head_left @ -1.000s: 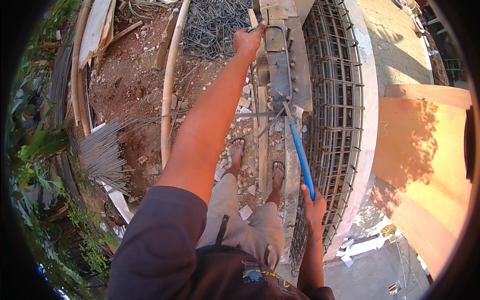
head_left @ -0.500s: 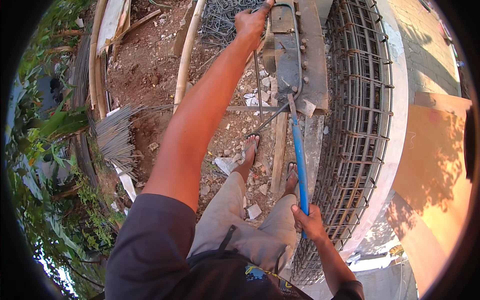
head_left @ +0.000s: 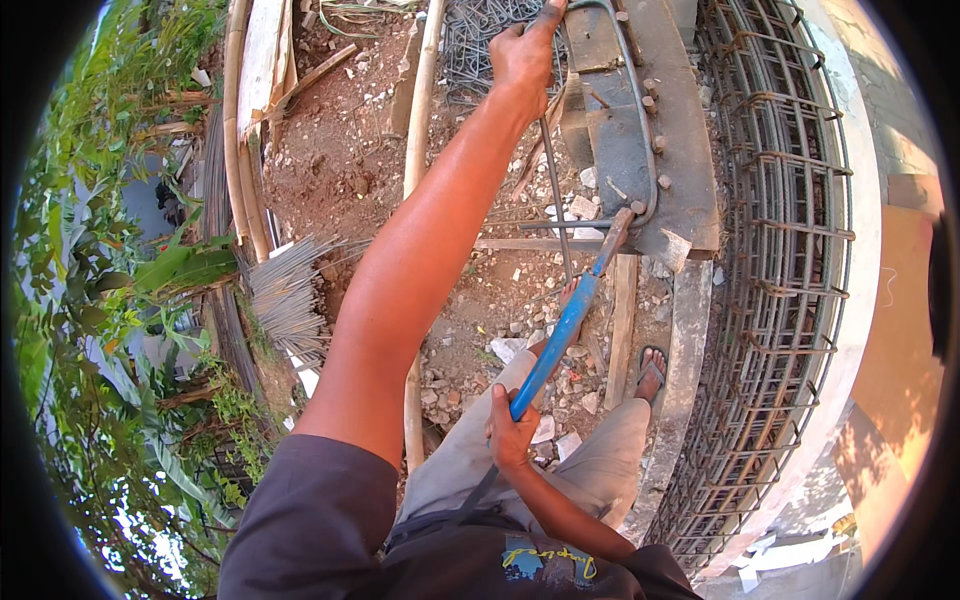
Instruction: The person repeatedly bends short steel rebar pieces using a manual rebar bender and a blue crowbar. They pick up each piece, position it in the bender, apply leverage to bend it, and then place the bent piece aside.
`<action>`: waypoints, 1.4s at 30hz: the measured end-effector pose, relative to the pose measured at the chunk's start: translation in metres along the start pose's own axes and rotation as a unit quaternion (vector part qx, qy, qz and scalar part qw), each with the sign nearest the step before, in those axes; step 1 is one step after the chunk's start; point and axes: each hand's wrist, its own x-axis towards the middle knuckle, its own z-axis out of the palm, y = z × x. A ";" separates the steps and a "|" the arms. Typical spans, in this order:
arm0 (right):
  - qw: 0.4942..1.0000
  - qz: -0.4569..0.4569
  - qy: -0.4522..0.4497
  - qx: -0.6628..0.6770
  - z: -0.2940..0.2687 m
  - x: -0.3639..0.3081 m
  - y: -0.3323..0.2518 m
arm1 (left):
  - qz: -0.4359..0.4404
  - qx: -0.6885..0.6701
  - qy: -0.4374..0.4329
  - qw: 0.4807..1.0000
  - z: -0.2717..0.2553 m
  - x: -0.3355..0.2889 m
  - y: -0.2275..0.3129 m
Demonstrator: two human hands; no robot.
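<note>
- Rod [head_left: 640, 105] lies bent on the bench [head_left: 692, 160] beside a row of pegs [head_left: 651, 104], which probably stop it sliding sideways
- Left hand [head_left: 522, 62] appears closed on the rod near its upper bend, at the view's top edge, seemingly to steady it
- Right hand [head_left: 512, 430] is clamped round the blue lever [head_left: 560, 345] near its lower end, likely for leverage; the lever's tip sits at the rod's lower bend
- Rebar cage [head_left: 790, 230] runs close along the bench's right side, limiting room there
- Wire heap [head_left: 485, 50], bamboo pole [head_left: 428, 120] and rubble [head_left: 583, 207] lie to the left, cluttering the ground
</note>
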 end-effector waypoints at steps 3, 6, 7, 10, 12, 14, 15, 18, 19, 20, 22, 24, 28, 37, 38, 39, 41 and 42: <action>1.000 0.009 0.012 -0.017 -0.019 -0.008 -0.015 | 0.015 -0.003 0.057 0.998 0.004 -0.003 0.002; 0.991 -0.039 0.048 -0.118 -0.047 -0.016 -0.028 | 0.001 0.010 0.042 0.999 0.000 -0.003 0.010; 0.989 -0.056 0.046 -0.131 -0.052 -0.021 -0.036 | -0.004 0.020 0.050 0.999 -0.003 -0.002 0.008; 0.984 -0.081 0.035 -0.154 -0.062 -0.028 -0.030 | 0.032 0.035 0.089 0.995 -0.011 0.019 -0.006; 0.992 -0.049 0.046 -0.108 -0.056 -0.015 -0.011 | 0.009 0.015 0.038 0.999 0.003 -0.005 0.009; 0.998 -0.024 0.030 -0.044 -0.032 -0.007 -0.004 | 0.000 0.006 0.023 1.000 0.003 -0.016 0.017; 0.998 -0.032 0.034 -0.045 -0.026 -0.005 -0.005 | -0.002 0.002 0.015 1.000 0.002 -0.016 0.017; 0.998 -0.041 0.037 -0.037 -0.014 -0.006 -0.005 | 0.012 -0.003 0.010 1.000 -0.004 -0.006 0.009; 0.998 -0.044 0.043 -0.028 -0.012 -0.003 0.002 | 0.013 -0.002 0.000 1.000 -0.002 -0.006 0.010; 0.997 -0.048 0.050 -0.019 -0.009 0.002 0.009 | 0.007 0.002 0.011 1.000 -0.001 -0.007 0.010; 0.997 -0.056 0.057 -0.002 -0.001 0.006 0.015 | 0.003 0.015 0.024 1.000 0.000 -0.004 0.003; 0.996 -0.064 0.058 0.015 0.014 0.012 0.015 | 0.008 0.027 0.044 0.999 -0.003 -0.002 -0.003; 0.991 -0.093 0.097 0.008 0.035 0.017 0.007 | 0.010 0.011 0.043 0.999 0.006 -0.008 0.004; 0.984 -0.097 0.083 -0.127 -0.025 -0.020 -0.015 | -0.078 0.012 -0.003 0.997 -0.006 -0.005 0.037; 0.985 -0.083 0.082 -0.126 -0.025 -0.034 -0.034 | -0.069 0.006 0.004 0.998 -0.003 -0.009 0.038; 0.987 -0.067 0.083 -0.125 -0.027 -0.044 -0.042 | -0.063 0.003 0.010 0.998 -0.001 -0.012 0.034; 0.986 -0.047 0.092 -0.130 -0.028 -0.046 -0.043 | -0.063 0.010 0.018 0.998 -0.003 -0.006 0.027; 0.988 -0.031 0.094 -0.122 -0.026 -0.049 -0.042 | -0.067 0.000 0.007 0.998 -0.006 -0.004 0.023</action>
